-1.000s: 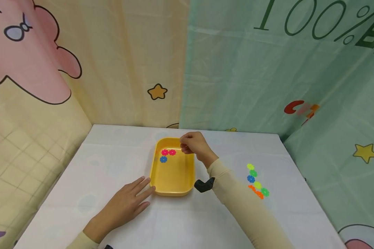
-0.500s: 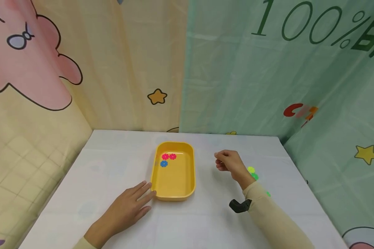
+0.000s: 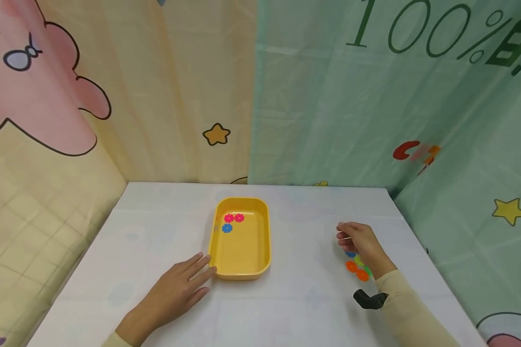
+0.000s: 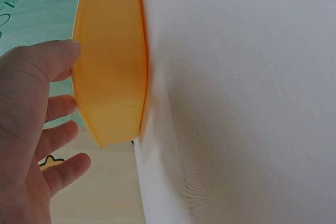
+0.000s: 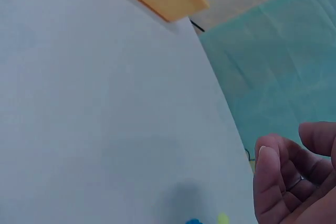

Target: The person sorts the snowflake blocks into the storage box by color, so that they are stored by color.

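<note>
My left hand [image 3: 175, 294] lies beside the near left corner of a yellow tray [image 3: 239, 275], fingers spread and fingertips at its rim. In the left wrist view, the thumb and fingertips meet the rim of the upright tray wall [image 4: 110, 66]. Two pink flower-shaped pieces [image 3: 239, 218] and a blue flower-shaped piece [image 3: 227, 228] lie inside the tray. On the right, my right hand [image 3: 364, 243] hovers over a cluster of flower pieces, fingers loosely curled, nothing seen between them. Two orange pieces [image 3: 362, 275] show below it; blue, yellow and green ones are partly hidden.
A white cloth-covered table [image 3: 304, 299] carries everything. Printed curtains [image 3: 321, 96] stand behind it and at both sides. A black wrist device [image 3: 370, 300] sits on the right sleeve.
My right hand has moved from over the tray's far right corner rightward to the flower cluster. The left hand keeps its place at the tray, and the pieces inside look unchanged.
</note>
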The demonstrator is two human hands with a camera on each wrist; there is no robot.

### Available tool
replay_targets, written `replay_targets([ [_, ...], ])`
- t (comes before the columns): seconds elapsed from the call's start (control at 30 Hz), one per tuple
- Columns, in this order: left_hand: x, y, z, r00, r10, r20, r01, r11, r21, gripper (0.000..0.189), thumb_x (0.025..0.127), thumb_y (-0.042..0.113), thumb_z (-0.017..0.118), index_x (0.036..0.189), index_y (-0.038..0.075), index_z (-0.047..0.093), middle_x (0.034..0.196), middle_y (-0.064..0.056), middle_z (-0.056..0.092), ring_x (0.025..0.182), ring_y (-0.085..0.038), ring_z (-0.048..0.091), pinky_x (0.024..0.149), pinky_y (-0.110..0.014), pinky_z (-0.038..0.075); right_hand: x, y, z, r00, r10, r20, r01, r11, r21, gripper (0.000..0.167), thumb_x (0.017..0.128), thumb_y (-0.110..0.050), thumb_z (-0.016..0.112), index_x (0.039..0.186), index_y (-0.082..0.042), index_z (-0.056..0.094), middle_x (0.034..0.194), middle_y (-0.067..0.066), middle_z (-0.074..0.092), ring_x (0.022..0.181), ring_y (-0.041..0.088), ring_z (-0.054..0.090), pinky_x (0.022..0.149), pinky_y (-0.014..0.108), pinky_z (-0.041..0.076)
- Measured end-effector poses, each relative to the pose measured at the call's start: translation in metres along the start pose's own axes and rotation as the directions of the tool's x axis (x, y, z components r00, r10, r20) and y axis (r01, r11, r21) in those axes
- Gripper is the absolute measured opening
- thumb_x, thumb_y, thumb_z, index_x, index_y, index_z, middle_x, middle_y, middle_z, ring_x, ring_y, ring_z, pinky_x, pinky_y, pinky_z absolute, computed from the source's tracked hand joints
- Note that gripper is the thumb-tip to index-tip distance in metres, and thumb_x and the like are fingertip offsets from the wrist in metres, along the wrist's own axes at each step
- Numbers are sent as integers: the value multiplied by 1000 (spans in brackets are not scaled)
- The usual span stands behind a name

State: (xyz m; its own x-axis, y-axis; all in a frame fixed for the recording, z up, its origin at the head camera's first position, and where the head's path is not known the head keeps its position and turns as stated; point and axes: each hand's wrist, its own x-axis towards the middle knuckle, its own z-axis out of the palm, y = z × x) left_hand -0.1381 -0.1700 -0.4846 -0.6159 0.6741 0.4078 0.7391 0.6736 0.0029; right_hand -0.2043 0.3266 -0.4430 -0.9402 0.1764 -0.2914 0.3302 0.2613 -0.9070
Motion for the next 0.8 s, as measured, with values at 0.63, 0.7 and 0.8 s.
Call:
replay_targets([
  [0.63,-2,-5,3,998,43,-37,-44,999,-19,47,84,32,82,128,19,71,141,-7,64,132,-27,58,93,-44,57,7,30,-44,999,-31,-7,25,901,-433,34,101,-20,58,120,8,62,95,13,64,82,23,58,68,29,55],
  [0.7,-2,-4,3,998,42,-38,-43,999,-16,49,82,30,84,127,18,72,140,-7,64,132,-27,59,93,-45,58,9,34,-44,999,-50,1,43,858,-511,30,99,-18,60,116,7,64,93,13,63,78,23,57,65,30,54],
  [0.8,-2,-4,2,998,43,-44,-44,999,-15,49,80,29,86,126,18,72,139,-7,65,131,-28,59,93,-45,58,9,38,-40,997,-76,7,65,790,-609,30,96,-19,65,113,7,65,98,17,66,79,25,59,68,37,56],
])
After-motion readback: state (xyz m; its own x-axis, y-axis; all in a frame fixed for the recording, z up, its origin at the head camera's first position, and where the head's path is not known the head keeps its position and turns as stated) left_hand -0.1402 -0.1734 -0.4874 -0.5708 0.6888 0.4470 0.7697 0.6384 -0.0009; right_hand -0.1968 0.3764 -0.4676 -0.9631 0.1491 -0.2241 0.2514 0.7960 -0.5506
